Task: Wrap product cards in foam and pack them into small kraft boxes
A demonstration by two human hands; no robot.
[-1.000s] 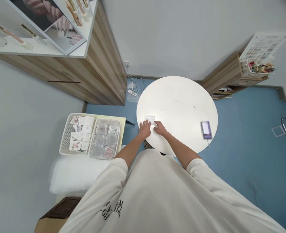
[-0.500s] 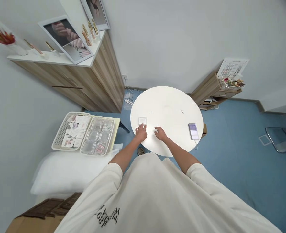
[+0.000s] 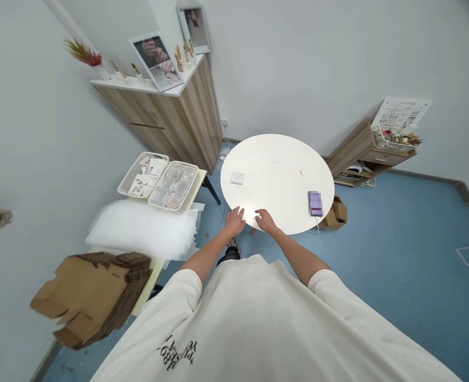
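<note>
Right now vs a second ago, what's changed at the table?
Left hand and right hand have come away from the small flat case, drawing back toward the near edge of the white table. The view shifted too, so I can't rule out a slight nudge of the case. Unchanged: case on the table's left part, pixelated item on its right.

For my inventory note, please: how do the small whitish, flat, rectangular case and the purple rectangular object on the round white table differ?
The small whitish case is pale; the purple rectangular object looks pixelated.
The case looks smaller than the purple object.
The case lies toward the left; the purple object lies near the right edge, a white cable at its near end.
Both rest on the round white table.
</note>
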